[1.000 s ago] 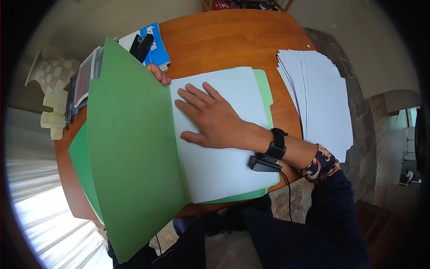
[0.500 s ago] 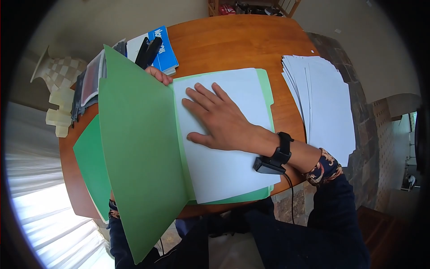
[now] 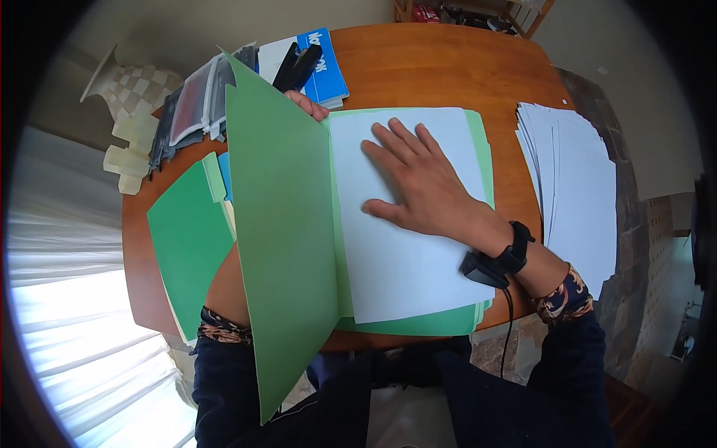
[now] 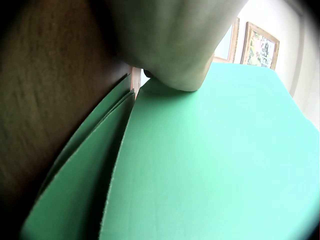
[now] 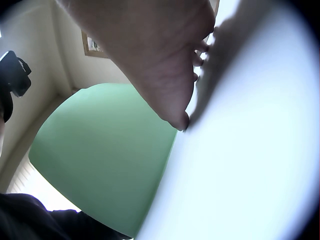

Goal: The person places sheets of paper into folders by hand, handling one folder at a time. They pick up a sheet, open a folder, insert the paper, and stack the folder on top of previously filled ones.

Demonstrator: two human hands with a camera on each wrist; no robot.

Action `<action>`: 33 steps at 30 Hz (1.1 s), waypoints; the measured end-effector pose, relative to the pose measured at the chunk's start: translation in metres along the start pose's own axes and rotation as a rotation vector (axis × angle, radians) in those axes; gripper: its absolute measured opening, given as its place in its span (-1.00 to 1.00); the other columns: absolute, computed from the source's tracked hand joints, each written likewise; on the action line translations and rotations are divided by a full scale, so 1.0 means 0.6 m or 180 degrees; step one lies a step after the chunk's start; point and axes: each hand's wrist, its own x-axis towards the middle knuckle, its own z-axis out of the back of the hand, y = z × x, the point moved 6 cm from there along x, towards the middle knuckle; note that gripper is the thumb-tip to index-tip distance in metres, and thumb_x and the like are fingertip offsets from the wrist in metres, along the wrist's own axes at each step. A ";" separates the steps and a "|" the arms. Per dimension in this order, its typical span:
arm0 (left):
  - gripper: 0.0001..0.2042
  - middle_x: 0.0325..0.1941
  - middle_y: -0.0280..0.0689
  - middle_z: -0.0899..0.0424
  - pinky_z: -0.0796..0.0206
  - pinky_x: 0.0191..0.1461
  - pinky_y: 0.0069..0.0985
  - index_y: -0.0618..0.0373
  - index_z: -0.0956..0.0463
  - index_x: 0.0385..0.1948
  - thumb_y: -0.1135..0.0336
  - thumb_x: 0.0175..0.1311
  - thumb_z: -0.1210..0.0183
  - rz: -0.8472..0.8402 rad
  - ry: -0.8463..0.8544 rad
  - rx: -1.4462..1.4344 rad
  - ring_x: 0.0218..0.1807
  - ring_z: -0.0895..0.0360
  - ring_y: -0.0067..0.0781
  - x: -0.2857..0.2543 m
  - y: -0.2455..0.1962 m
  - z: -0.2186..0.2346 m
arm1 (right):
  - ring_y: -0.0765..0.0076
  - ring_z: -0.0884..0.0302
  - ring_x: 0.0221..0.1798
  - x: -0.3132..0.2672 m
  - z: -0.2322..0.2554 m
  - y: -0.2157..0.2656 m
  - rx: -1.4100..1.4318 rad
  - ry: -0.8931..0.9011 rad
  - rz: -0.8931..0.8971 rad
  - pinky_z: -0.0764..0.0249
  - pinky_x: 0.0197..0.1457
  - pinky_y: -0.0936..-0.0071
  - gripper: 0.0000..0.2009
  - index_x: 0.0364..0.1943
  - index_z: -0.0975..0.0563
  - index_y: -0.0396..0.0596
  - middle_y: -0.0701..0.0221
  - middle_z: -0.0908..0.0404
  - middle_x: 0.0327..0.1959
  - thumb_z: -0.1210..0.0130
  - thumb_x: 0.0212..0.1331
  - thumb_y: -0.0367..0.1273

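Note:
A light green folder [image 3: 287, 216] lies open, its left cover raised, with white sheets [image 3: 418, 276] on its right side. My right hand [image 3: 429, 187] lies on the top sheet with fingers spread; the right wrist view shows the palm [image 5: 160, 65] against the white paper. Behind the raised cover is my left hand [image 3: 308, 105], its fingers curled round the top edge close to the fold; the cover hides the rest. In the left wrist view, the hand [image 4: 175, 45] touches the outside of the green cover [image 4: 200, 160].
Another green folder [image 3: 187, 224] lies at the left. At the back left are a black stapler [image 3: 299, 67] on a blue notebook [image 3: 328, 78], and plastic sleeves [image 3: 196, 104]. A loose stack of white paper [image 3: 579, 187] sits at the right edge of the wooden table [image 3: 441, 63].
The head view has shifted, so the table appears farther right. The cover stands more upright, and my left forearm now shows beside it. My right hand stays spread on the paper.

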 end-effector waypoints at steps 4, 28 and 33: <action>-0.70 -0.20 -0.17 -0.52 -0.26 0.39 -0.20 0.21 -0.39 -0.17 0.19 0.33 -0.25 -0.0104 0.0039 0.0134 0.16 -0.45 -0.17 0.002 -0.004 -0.005 | -0.07 0.08 0.59 0.001 -0.012 -0.004 -0.0116 0.0219 -0.0106 0.21 0.63 -0.03 -0.23 0.38 -0.30 -0.13 0.04 -0.17 0.48 -0.19 0.18 0.05; -0.73 -0.34 -0.27 -0.54 -0.37 0.11 -0.36 0.16 -0.46 -0.32 0.13 0.33 -0.20 -0.0007 -0.0693 0.0184 -0.16 -0.50 -0.42 0.015 -0.027 -0.060 | -0.09 0.08 0.59 0.004 -0.025 -0.007 0.0017 0.0055 -0.0240 0.21 0.61 -0.07 -0.23 0.35 -0.33 -0.21 0.01 -0.17 0.47 -0.19 0.18 0.05; -0.78 -0.38 -0.28 -0.54 -0.39 0.07 -0.43 0.16 -0.45 -0.33 0.20 0.34 -0.19 -0.0218 -0.0746 -0.0160 -0.23 -0.50 -0.46 0.016 -0.024 -0.066 | -0.09 0.09 0.59 0.006 -0.027 -0.008 0.0057 0.0042 -0.0259 0.22 0.61 -0.07 -0.24 0.35 -0.33 -0.21 0.01 -0.16 0.47 -0.19 0.19 0.04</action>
